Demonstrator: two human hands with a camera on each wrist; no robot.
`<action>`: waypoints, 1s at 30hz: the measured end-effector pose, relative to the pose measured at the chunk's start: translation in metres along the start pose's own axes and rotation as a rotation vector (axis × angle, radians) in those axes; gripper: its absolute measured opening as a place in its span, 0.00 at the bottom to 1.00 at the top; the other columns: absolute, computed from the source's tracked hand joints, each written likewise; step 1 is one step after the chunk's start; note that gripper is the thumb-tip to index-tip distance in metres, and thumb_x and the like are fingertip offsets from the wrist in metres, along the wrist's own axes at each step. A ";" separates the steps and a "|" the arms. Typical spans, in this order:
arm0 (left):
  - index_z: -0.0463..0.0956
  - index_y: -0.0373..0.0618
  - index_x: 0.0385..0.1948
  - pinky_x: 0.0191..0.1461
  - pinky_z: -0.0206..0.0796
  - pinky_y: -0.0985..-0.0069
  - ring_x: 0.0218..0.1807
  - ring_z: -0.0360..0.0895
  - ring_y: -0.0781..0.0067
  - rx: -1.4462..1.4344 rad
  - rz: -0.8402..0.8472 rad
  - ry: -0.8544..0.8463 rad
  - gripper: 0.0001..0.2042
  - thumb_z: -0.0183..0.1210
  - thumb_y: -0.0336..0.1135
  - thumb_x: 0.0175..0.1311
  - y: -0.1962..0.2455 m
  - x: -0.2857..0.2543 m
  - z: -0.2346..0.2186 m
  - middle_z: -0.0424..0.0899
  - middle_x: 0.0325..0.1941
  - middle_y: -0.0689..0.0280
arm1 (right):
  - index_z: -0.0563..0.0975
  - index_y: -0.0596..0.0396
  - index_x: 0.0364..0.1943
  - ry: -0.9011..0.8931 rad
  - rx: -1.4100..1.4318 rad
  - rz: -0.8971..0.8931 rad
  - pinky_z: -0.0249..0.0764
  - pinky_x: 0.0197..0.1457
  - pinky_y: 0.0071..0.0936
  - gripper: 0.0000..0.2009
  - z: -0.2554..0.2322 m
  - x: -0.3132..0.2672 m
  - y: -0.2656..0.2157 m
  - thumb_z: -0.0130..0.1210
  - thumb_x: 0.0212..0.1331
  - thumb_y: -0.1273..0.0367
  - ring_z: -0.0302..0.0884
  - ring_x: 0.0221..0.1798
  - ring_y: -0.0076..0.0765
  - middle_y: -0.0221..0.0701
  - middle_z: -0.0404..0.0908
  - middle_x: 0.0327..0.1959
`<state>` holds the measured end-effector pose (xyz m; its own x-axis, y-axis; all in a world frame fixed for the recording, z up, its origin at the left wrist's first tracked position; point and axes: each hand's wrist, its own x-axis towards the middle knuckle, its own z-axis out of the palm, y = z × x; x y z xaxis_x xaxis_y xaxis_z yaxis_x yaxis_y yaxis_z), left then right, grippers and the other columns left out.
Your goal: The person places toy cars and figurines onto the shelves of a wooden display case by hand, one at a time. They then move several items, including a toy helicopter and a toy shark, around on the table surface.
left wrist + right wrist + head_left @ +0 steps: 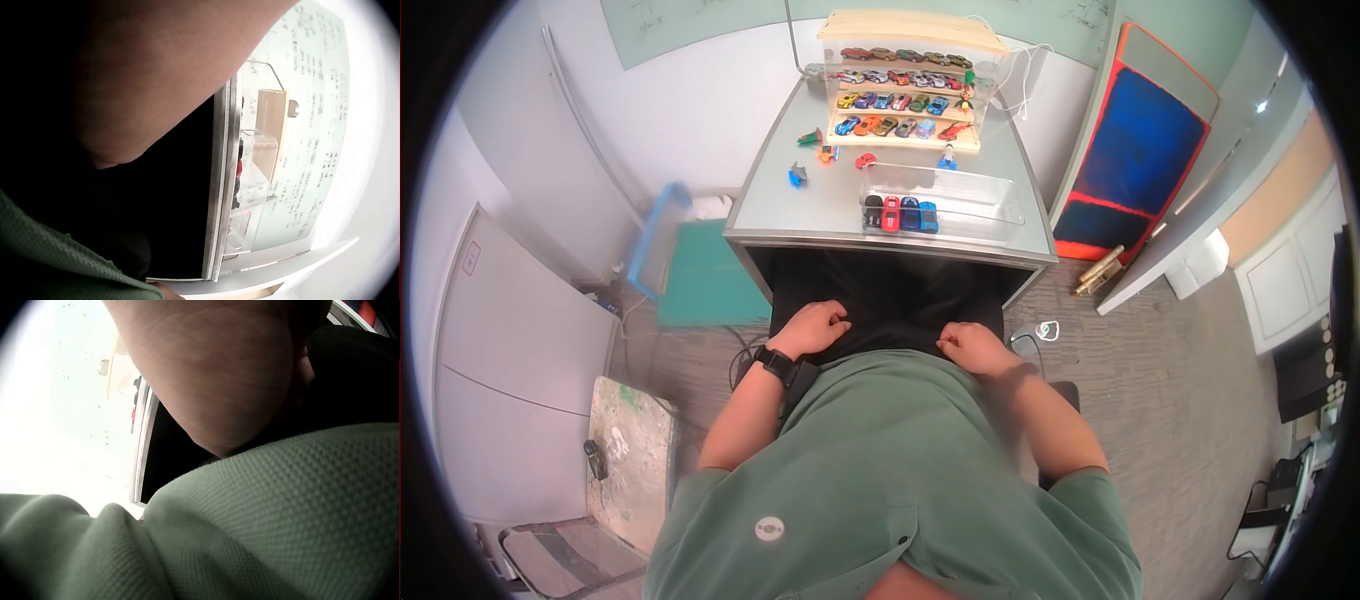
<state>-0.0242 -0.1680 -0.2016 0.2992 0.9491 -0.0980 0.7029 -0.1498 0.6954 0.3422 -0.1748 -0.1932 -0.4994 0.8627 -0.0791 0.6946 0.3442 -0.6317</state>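
Note:
My left hand (808, 328) rests on the dark-clad lap below the table edge, fingers loosely curled and holding nothing. Across the lap lies my right hand (975, 349), also loosely curled with nothing in it. Each wrist view is largely filled by its own hand, the left (162, 75) and the right (219, 375), with the fingers mostly hidden. Beyond both hands, a clear plastic tray (985, 232) sits near the table's front edge. Lined up at its left end are a black toy car (873, 213), a red one (891, 214) and blue ones (928, 217).
On the grey table (770, 215), a wooden display case (915, 22) holds rows of toy cars at the back. Before it lie a small red car (866, 160), an orange toy (828, 154), a blue-and-grey toy (798, 175) and a small figure (948, 157).

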 end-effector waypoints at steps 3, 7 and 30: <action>0.82 0.33 0.49 0.52 0.79 0.60 0.47 0.89 0.48 -0.007 -0.005 0.000 0.16 0.68 0.38 0.69 0.001 0.000 0.000 0.91 0.42 0.49 | 0.85 0.57 0.39 -0.009 0.000 0.002 0.81 0.49 0.47 0.12 -0.001 0.000 0.000 0.61 0.70 0.62 0.87 0.43 0.56 0.44 0.89 0.36; 0.82 0.33 0.49 0.51 0.79 0.60 0.47 0.89 0.48 -0.018 -0.008 -0.001 0.16 0.68 0.37 0.69 0.002 -0.001 -0.001 0.91 0.42 0.49 | 0.85 0.57 0.39 -0.014 0.009 0.008 0.81 0.49 0.47 0.12 -0.002 0.000 -0.002 0.61 0.70 0.62 0.87 0.43 0.56 0.44 0.89 0.37; 0.83 0.33 0.50 0.52 0.79 0.59 0.47 0.88 0.47 -0.005 -0.001 -0.002 0.17 0.67 0.39 0.69 -0.003 0.001 0.001 0.91 0.43 0.49 | 0.84 0.57 0.39 -0.004 0.002 0.006 0.81 0.48 0.47 0.12 0.001 0.001 0.000 0.61 0.70 0.62 0.87 0.42 0.57 0.45 0.89 0.36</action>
<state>-0.0251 -0.1672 -0.2043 0.2997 0.9488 -0.1002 0.6997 -0.1471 0.6991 0.3417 -0.1744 -0.1937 -0.4974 0.8632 -0.0865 0.6965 0.3379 -0.6331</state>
